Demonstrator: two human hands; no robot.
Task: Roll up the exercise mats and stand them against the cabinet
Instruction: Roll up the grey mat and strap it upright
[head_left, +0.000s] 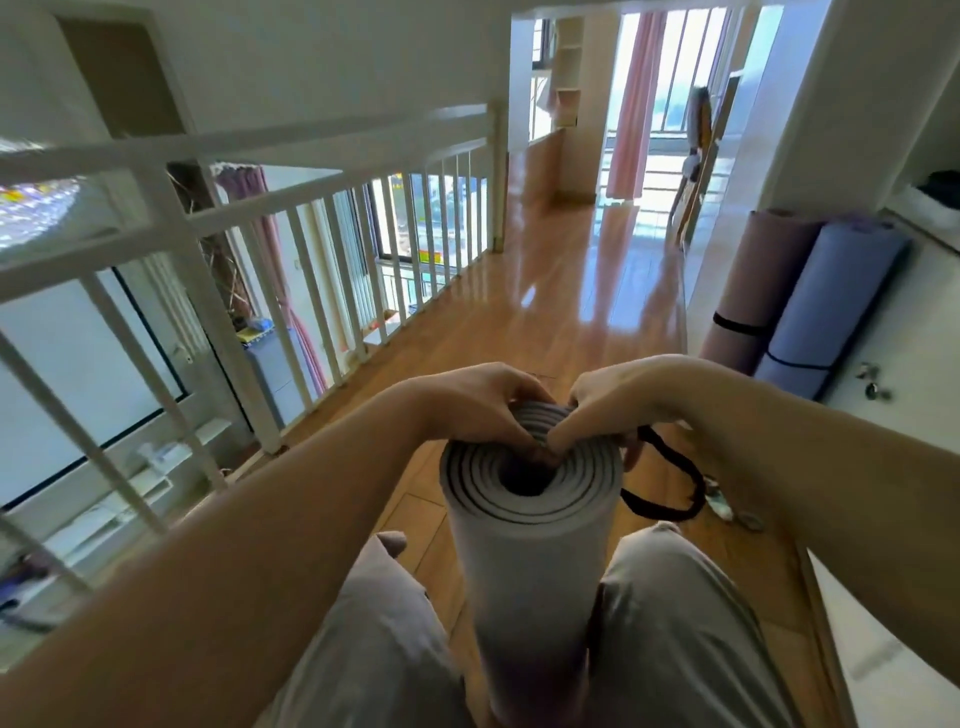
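— Left hand (478, 410) is curled over the far rim of the grey mat (524, 561), fingertips dug into the coil at its top end. That's how it reads on my feed.
— Right one?
— Right hand (618, 405) does the same from the right side, fingers hooked over the rim and gripping the rolled layers. I see the two hands meet over the middle of the coil.
— Where's the mat?
— Near centre, fully rolled, standing on end between the person's knees (670, 623). Top end faces the camera, with the spiral and dark core showing. The bottom is blurred, so I can't see it meet the floor (571, 291).
— Strap?
— A black strap (675, 483) loops out from under the right hand and hangs just right of the roll. I can't tell whether that hand holds it.
— Other mats?
— Two, far right. The pink mat (753, 291) and the blue mat (826, 312) are rolled, side by side and touching, and lean on the white cabinet (914, 332). Each has a dark band near its lower end.
— Anything else?
— Keys (872, 382) hang on the cabinet front, just near of the blue mat. A white railing (311, 223) runs along the left, and the floor is glossy wood.
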